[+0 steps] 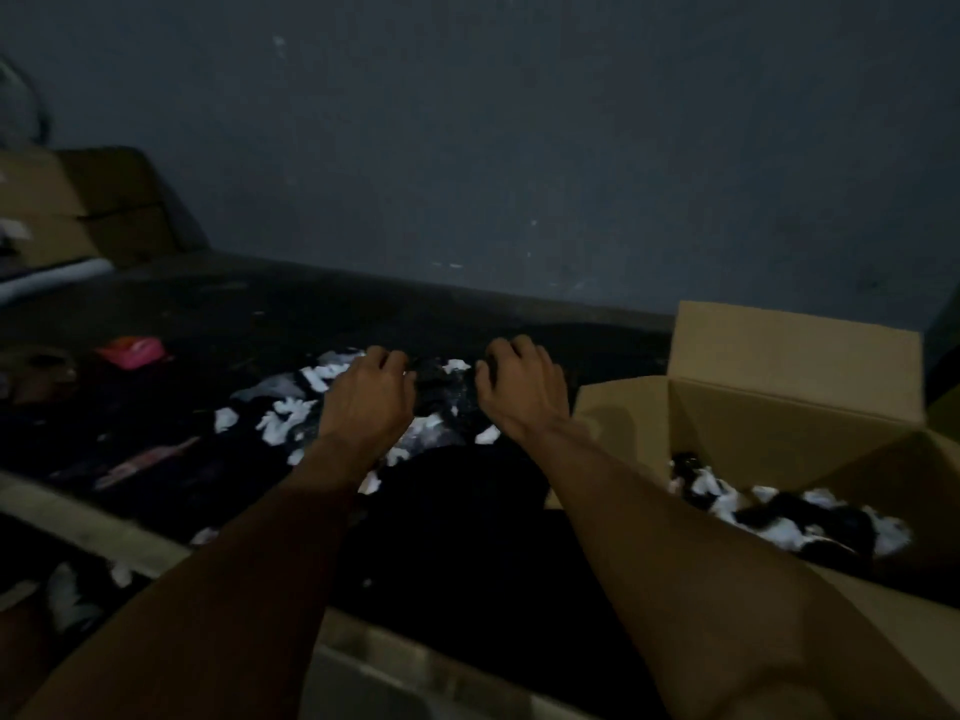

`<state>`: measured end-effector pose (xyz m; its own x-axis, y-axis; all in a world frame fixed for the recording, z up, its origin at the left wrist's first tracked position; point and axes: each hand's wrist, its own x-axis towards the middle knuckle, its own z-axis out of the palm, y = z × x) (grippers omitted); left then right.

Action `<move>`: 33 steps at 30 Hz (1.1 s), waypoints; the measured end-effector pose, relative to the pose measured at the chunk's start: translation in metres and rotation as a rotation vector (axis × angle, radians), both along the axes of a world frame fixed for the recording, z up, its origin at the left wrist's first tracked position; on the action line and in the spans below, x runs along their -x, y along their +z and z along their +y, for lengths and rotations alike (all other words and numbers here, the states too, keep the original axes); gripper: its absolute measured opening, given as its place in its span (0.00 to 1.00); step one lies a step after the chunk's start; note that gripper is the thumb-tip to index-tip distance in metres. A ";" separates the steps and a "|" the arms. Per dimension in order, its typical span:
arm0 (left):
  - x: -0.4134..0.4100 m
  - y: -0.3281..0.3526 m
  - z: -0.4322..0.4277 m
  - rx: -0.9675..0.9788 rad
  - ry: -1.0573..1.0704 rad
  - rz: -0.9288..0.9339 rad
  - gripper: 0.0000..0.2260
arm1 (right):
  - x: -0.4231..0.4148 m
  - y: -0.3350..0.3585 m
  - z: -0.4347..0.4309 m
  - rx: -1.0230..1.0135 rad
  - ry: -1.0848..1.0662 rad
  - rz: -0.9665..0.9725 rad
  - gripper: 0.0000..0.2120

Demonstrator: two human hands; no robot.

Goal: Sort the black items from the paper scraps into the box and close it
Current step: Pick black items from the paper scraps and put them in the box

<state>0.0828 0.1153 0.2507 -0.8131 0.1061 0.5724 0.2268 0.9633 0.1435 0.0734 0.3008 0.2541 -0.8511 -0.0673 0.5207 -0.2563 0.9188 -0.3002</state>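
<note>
Dim and grainy throughout; the white crumpled paper scraps (288,420) catch what light there is, and blur smears the nine o'clock edge.

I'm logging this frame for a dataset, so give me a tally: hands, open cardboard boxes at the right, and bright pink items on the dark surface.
Hands: 2 (left hand, right hand)
Open cardboard box: 1
Bright pink item: 1
Total: 4
Paper scraps: too many and too blurred to count.

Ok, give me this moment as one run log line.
left hand: fingers curled on pile | right hand: same | grasp: unclear, dark | box: open, partly filled
</note>
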 end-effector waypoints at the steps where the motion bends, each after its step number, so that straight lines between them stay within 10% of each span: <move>1: -0.002 -0.003 -0.024 0.010 0.003 -0.004 0.09 | -0.001 -0.003 -0.022 0.004 0.004 0.003 0.13; 23: 0.041 -0.150 -0.245 -0.043 -0.009 -0.402 0.12 | 0.041 -0.164 -0.235 -0.125 -0.035 -0.364 0.16; 33: 0.141 -0.194 -0.243 0.064 -0.091 -0.542 0.35 | 0.117 -0.210 -0.235 -0.109 -0.037 -0.593 0.37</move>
<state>-0.0587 -0.1276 0.0569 -0.9755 0.2105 0.0641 0.2193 0.9539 0.2049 -0.0431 0.0656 0.0437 -0.9969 -0.0583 -0.0519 -0.0411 0.9573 -0.2861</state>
